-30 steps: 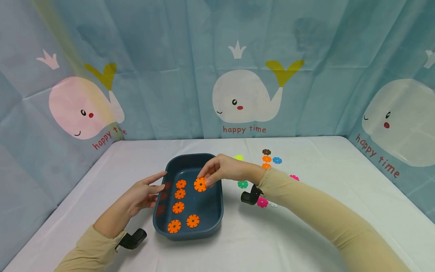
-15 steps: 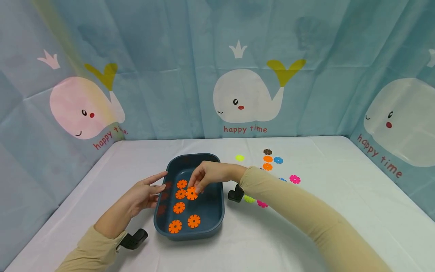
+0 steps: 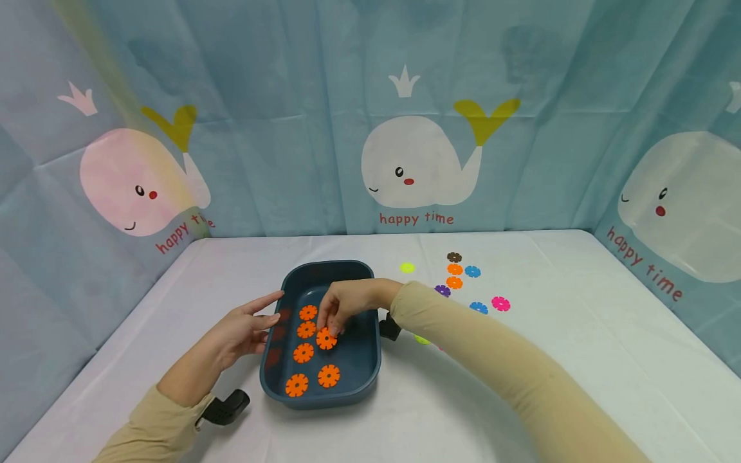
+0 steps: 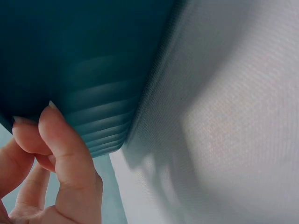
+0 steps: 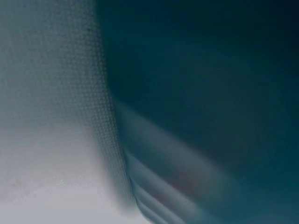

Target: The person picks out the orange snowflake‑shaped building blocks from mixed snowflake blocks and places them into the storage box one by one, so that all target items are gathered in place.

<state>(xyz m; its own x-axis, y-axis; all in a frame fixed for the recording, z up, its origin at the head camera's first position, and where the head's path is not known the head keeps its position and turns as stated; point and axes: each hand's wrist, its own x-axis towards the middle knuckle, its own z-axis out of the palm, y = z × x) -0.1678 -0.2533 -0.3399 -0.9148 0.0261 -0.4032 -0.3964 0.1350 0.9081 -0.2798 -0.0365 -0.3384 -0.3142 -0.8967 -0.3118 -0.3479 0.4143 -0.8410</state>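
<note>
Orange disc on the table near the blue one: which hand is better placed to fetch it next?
Probably the right hand: the orange disc lies on its side of the tray, while the left hand touches the tray's opposite wall.

The right wrist view is close and blurred. A dark teal tray (image 5: 201, 84) fills the upper right, its outer wall (image 5: 187, 172) showing faint horizontal ridges low down. A white woven tablecloth (image 5: 51, 140) covers the left side and meets the tray along a steep line. No hand appears here.
</note>
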